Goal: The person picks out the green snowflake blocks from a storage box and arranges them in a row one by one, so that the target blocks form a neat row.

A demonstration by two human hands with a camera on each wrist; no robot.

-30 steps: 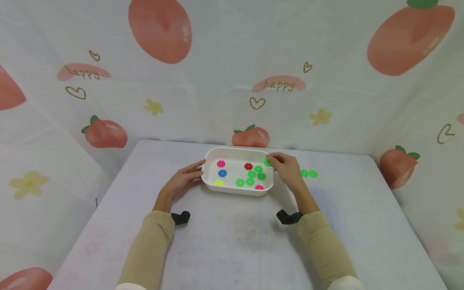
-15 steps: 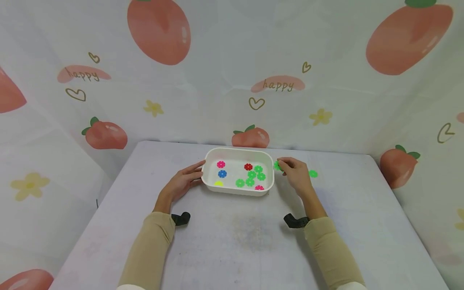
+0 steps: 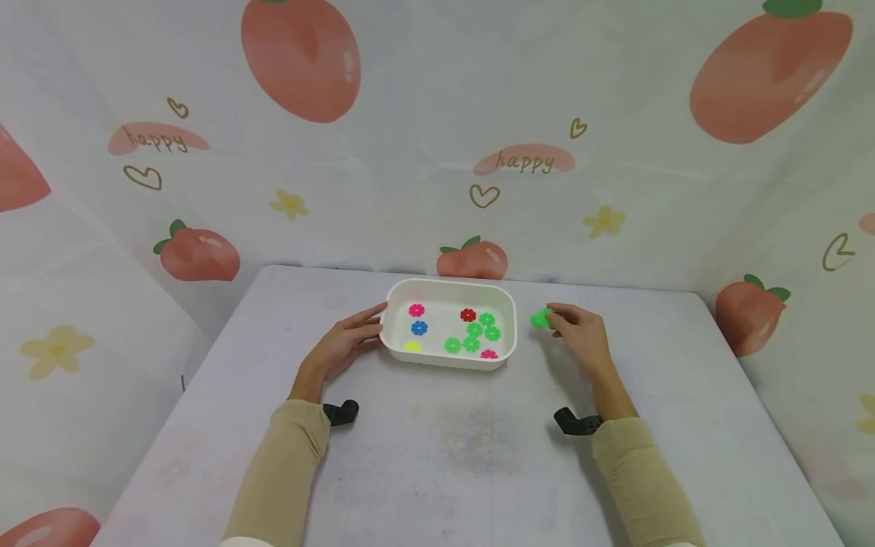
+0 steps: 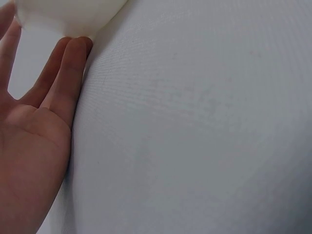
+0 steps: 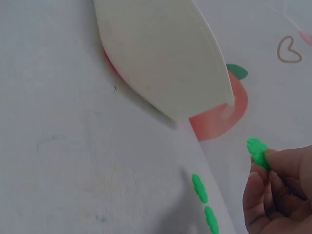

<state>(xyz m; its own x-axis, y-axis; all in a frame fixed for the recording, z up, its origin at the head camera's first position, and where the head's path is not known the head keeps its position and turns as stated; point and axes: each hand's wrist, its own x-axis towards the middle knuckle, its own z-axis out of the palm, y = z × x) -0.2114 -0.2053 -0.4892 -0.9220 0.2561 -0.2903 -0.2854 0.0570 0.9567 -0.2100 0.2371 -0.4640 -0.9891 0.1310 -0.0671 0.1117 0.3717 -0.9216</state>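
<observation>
My right hand [image 3: 579, 334] pinches a green snowflake disc [image 3: 540, 319] between thumb and fingertips, off the right end of the white tray [image 3: 437, 295]. In the right wrist view the green disc [image 5: 254, 145] sticks out past the thumb. Straight fingers of my left hand [image 3: 343, 346] touch the tray's left end; the left wrist view shows fingertips against the tray wall [image 4: 68, 17]. Inside the tray lie several green discs [image 3: 453, 346], a red disc [image 3: 468, 315], a blue disc [image 3: 419, 328], a yellow disc [image 3: 412, 346] and two pink ones [image 3: 416, 310].
Two more green discs [image 5: 200, 188] lie on the table in the right wrist view; in the head view the right hand hides them. A white cloth with printed peaches [image 3: 472, 260] hangs behind the table [image 3: 437, 456].
My right hand has moved right, from over the tray's right end to beyond it, carrying the green disc. It now covers the discs lying on the table. The left hand and tray stay put.
</observation>
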